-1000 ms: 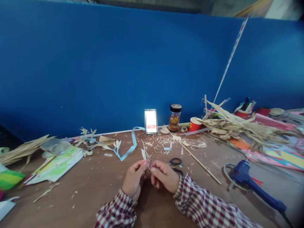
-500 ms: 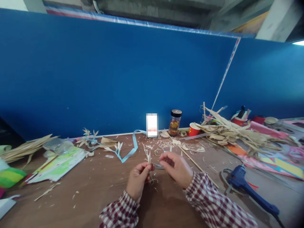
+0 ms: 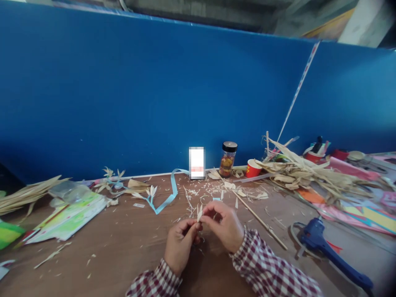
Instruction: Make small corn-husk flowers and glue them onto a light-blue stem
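My left hand (image 3: pixel 182 243) pinches the base of a small flower (image 3: pixel 199 213) of pale dried husk, held upright with its petals pointing away from me. From the right, my right hand (image 3: pixel 223 225) closes thumb and fingertips on the petals' side. The fingertips hide part of the flower's lower end. Just beyond the hands lie thin husk scraps (image 3: pixel 192 192) on the brown table (image 3: pixel 123 255). To the left, a finished-looking husk flower (image 3: pixel 151 193) is tied to a light blue ribbon (image 3: pixel 168 199).
A blue glue gun (image 3: pixel 328 247) lies at the right. Behind it spreads a heap of dried husks (image 3: pixel 300 169), beside a red paper cup (image 3: pixel 253 168) and a black-lidded jar (image 3: pixel 228 160). A thin stick (image 3: pixel 262 222) slants across the table. A blue partition (image 3: pixel 154 90) stands behind.
My right hand has moved left and closed on the flower's petals; before, it hovered apart at the right. The grey metal tool seen between my hands is now hidden. The view has shifted slightly.
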A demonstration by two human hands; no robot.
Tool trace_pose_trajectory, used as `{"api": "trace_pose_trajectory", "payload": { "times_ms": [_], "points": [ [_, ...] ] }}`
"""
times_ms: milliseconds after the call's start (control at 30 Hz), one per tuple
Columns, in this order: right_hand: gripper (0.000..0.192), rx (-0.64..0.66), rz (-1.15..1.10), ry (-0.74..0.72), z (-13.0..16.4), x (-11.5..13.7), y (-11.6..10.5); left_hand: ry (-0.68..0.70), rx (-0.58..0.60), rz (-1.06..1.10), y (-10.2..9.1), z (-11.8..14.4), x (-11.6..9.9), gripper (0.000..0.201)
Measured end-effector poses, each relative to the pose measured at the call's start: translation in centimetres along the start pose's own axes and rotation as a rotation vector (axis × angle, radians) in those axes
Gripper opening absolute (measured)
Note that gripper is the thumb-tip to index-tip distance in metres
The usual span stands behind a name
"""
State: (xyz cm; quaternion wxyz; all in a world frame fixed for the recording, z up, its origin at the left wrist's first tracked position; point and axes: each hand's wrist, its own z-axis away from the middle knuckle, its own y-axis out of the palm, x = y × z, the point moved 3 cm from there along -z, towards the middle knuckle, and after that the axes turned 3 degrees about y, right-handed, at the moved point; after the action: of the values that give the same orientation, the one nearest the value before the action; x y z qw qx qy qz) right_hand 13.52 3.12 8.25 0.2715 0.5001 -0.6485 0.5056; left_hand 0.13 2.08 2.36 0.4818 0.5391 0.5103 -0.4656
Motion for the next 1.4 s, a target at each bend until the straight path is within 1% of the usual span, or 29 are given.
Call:
{"api": "trace_pose_trajectory", "payload": {
  "times_ms": [67,233,433,667,800,867,900,933,1033,1100,1167,1267,1333,1400],
  "points": [
    [0.001,-0.008,0.007,-0.031,0.0,0.0,0.0,-0.01,-0.004,0.007,0.1,0.0,0.1,0.018],
    [0.005,-0.021,0.045,-0.16,0.5,-0.1,-0.1,-0.036,-0.02,0.027,0.0,-0.1,0.3,0.019],
    [0.011,0.028,0.145,-0.31,1.4,-0.2,0.1,-0.085,-0.003,0.13,0.0,0.0,0.7,0.021],
    [0.014,0.061,0.181,-0.336,1.7,0.0,0.3,-0.087,-0.012,0.168,0.0,0.2,0.9,0.023],
    [0.01,0.154,0.145,-0.364,1.7,0.3,0.4,-0.069,-0.003,0.21,0.0,0.0,0.9,0.019],
    [0.012,0.175,0.048,-0.353,1.7,0.4,0.1,-0.073,0.034,0.244,0.1,-0.1,0.8,0.016],
    [0.014,0.152,-0.011,-0.326,1.6,0.4,-0.1,-0.086,0.053,0.266,0.2,0.0,0.8,0.015],
    [0.016,0.109,-0.067,-0.28,1.4,0.3,-0.4,-0.108,0.068,0.292,0.3,0.0,0.8,0.015],
    [0.021,-0.022,-0.201,-0.073,0.8,-0.6,-1.0,-0.178,0.078,0.351,0.7,0.3,0.9,0.015],
    [0.017,-0.043,-0.245,0.025,0.5,-1.1,-1.0,-0.2,0.071,0.35,0.8,0.5,0.9,0.016],
    [0.016,-0.023,-0.256,0.048,0.3,-1.3,-0.8,-0.203,0.084,0.331,0.9,0.5,0.9,0.016],
    [0.021,0.049,-0.246,0.035,0.3,-1.3,-0.4,-0.201,0.13,0.323,1.1,0.6,0.8,0.017],
    [0.014,0.075,-0.253,0.019,0.4,-1.2,-0.4,-0.212,0.153,0.35,1.2,0.7,0.7,0.018],
    [0.008,0.073,-0.277,-0.009,0.3,-1.2,-0.4,-0.254,0.157,0.407,1.3,0.8,0.7,0.018]
  ]
}}
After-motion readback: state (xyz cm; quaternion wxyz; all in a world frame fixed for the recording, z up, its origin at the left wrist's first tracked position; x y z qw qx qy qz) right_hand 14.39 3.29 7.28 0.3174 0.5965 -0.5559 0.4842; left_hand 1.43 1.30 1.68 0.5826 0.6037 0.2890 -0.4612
